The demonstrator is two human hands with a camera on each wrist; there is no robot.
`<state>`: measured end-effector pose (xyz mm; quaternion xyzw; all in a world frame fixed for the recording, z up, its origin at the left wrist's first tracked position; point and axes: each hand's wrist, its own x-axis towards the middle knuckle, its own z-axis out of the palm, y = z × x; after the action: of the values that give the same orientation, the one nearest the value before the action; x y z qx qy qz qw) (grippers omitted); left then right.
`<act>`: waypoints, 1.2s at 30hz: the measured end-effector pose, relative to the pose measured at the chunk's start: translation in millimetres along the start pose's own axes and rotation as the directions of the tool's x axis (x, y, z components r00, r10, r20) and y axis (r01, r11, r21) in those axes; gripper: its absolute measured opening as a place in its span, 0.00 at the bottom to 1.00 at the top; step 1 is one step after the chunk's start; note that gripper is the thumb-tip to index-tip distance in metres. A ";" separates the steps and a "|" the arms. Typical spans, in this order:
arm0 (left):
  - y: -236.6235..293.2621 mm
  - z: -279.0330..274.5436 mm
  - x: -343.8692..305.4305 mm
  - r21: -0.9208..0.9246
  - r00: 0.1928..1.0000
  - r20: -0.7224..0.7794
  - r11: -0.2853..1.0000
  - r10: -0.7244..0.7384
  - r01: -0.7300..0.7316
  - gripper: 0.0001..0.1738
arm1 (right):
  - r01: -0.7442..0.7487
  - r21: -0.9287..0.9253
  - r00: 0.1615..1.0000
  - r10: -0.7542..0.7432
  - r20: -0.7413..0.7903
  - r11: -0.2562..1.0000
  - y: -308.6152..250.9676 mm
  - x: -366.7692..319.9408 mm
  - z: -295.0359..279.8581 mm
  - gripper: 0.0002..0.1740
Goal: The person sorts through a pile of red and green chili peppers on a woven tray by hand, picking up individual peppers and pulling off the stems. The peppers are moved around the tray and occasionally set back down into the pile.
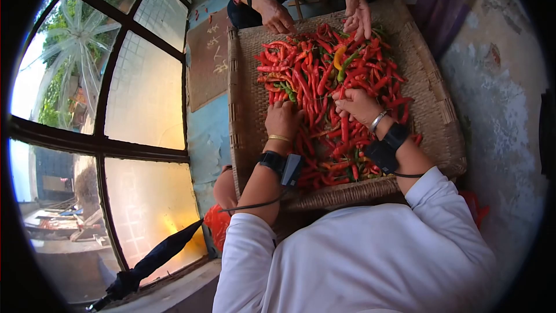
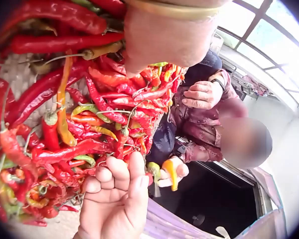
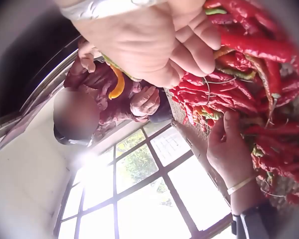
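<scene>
Red chili peppers (image 1: 307, 75) lie heaped in a shallow woven basket (image 1: 431, 98), with some green and orange ones among them. My left hand (image 1: 282, 120) reaches down onto the left part of the heap, its fingers bent among the peppers. In the right wrist view, thumb and forefinger of that left hand (image 3: 231, 149) are close together at the chilies; I cannot tell whether they pinch one. Over the middle, my right hand (image 1: 359, 106) holds chili peppers at its fingertips. A yellow chili (image 1: 340, 58) and a green chili (image 1: 346, 69) stick out beyond these fingers.
Across the basket sits another person, whose hands (image 1: 275, 16) are at the far edge of the heap. A window (image 1: 104, 81) and a folded umbrella (image 1: 150, 258) are on the left. A rough wall (image 1: 501, 93) stands on the right.
</scene>
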<state>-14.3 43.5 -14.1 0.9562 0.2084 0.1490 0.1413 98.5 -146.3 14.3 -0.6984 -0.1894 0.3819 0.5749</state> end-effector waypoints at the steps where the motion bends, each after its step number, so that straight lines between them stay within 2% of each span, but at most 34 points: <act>1: 0.8 1.8 -1.1 0.029 0.999 -0.015 0.999 0.039 -0.039 0.16 | 0.000 0.002 1.000 0.000 0.000 1.000 1.7 -0.7 3.4 0.17; 2: 1.7 3.9 -1.1 0.030 0.999 -0.013 0.999 0.040 -0.040 0.16 | 0.014 -0.073 0.999 -0.010 0.047 0.997 4.1 -1.1 6.6 0.17; 3: 3.8 4.6 -0.5 0.032 1.000 -0.009 0.999 -0.018 0.019 0.16 | 0.031 -0.147 0.995 -0.017 0.095 0.989 5.4 -2.1 10.3 0.16; 5: 1.5 8.2 2.0 0.028 0.997 -0.006 0.996 -0.083 0.083 0.17 | 0.007 -0.172 0.997 0.007 0.082 0.985 2.9 -5.3 15.3 0.15; 7: -6.9 14.2 6.3 -0.182 0.985 -0.035 0.970 -0.168 0.159 0.17 | -0.017 -0.235 0.991 0.048 0.127 0.972 5.4 -3.9 18.3 0.15; 11: -11.8 15.1 9.2 -0.246 0.977 0.060 0.946 -0.204 0.212 0.17 | 0.000 -0.176 0.992 0.022 0.122 0.984 11.1 -0.8 21.1 0.15; 13: 4.7 -4.5 9.5 -0.285 0.955 0.150 0.914 -0.257 0.291 0.15 | 0.125 -0.069 0.991 -0.122 0.054 0.990 16.1 2.3 23.1 0.16; 14: 13.2 -12.2 8.1 -0.287 0.954 0.152 0.912 -0.258 0.292 0.15 | 0.122 -0.071 0.991 -0.119 0.054 0.990 14.0 0.1 22.8 0.16; 15: 22.8 -19.6 5.3 -0.239 0.978 0.133 0.953 -0.159 0.188 0.14 | 0.258 -0.254 0.965 -0.259 0.030 0.932 2.8 -5.5 25.0 0.17; 16: 31.8 -26.4 2.0 -0.188 0.991 0.120 0.979 -0.058 0.080 0.14 | 0.371 -0.428 0.918 -0.395 0.035 0.824 -3.3 -8.6 26.9 0.19; 17: 40.9 -33.3 -2.2 -0.189 0.991 0.121 0.978 -0.060 0.082 0.14 | 0.370 -0.429 0.919 -0.393 0.036 0.825 -1.3 -7.9 28.2 0.19; 19: 55.8 -42.1 -11.6 -0.279 0.982 0.144 0.957 0.125 -0.081 0.14 | 0.538 -0.697 0.771 -0.612 0.178 0.475 3.9 -5.5 30.3 0.23; 20: 58.7 -41.4 -15.4 -0.329 0.976 0.149 0.939 0.161 -0.104 0.15 | 0.509 -0.695 0.809 -0.557 0.185 0.507 4.8 -5.3 30.3 0.21; 21: 57.7 -40.7 -15.8 -0.328 0.975 0.152 0.939 0.160 -0.103 0.15 | 0.508 -0.695 0.810 -0.556 0.185 0.509 6.5 -4.2 29.8 0.21; 23: 52.7 -40.8 -16.0 -0.478 0.973 0.119 0.870 0.198 -0.119 0.16 | 0.555 -0.585 0.770 -0.632 0.091 0.592 10.2 -0.5 27.9 0.17; 24: 49.1 -45.8 -11.3 -0.448 0.979 0.117 0.889 0.168 -0.099 0.17 | 0.536 -0.477 0.805 -0.592 0.040 0.697 8.1 0.4 26.7 0.12; 25: 43.1 -49.1 -6.7 -0.375 0.985 0.118 0.924 0.126 -0.073 0.16 | 0.534 -0.476 0.806 -0.590 0.037 0.699 4.3 0.4 22.8 0.12; 26: 37.7 -47.9 -2.8 -0.349 0.992 0.066 0.934 0.105 -0.076 0.16 | 0.383 -0.268 0.921 -0.389 0.032 0.884 -1.4 -1.0 16.2 0.12; 27: 32.5 -43.6 -1.0 -0.324 0.996 0.013 0.943 0.086 -0.077 0.15 | 0.175 -0.050 0.982 -0.171 0.079 0.983 -7.5 -2.2 10.0 0.14; 29: 23.3 -31.4 -1.4 -0.282 0.995 0.004 0.954 0.103 -0.098 0.14 | 0.103 0.018 0.993 -0.104 0.060 0.994 -13.1 0.3 -4.6 0.16; 31: 21.6 -26.3 -3.5 -0.238 0.993 -0.003 0.964 0.120 -0.117 0.13 | 0.202 0.408 0.975 -0.142 -0.172 0.890 -13.9 4.6 -15.1 0.17; 33: 23.8 -21.1 -6.5 -0.219 0.990 0.078 0.971 0.118 -0.099 0.10 | 0.217 0.571 0.963 -0.079 -0.257 0.792 -23.0 4.9 -28.7 0.18; 34: 23.1 -19.6 -6.8 -0.219 0.990 0.079 0.971 0.120 -0.101 0.10 | 0.244 0.590 0.930 -0.014 -0.367 0.770 -29.2 2.6 -26.0 0.19; 35: 22.0 -17.9 -6.5 -0.197 0.987 0.109 0.976 0.119 -0.096 0.09 | 0.246 0.590 0.929 -0.015 -0.369 0.769 -21.3 4.1 -27.9 0.19; 36: 20.8 -15.8 -6.3 -0.175 0.983 0.140 0.980 0.116 -0.091 0.09 | 0.143 0.461 0.939 0.027 -0.342 0.876 -5.8 8.1 -30.7 0.19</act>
<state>-17.8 25.8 5.9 0.9590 0.1336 0.1013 0.2284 127.8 -159.3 18.7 -0.5834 -0.0087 0.2733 0.7648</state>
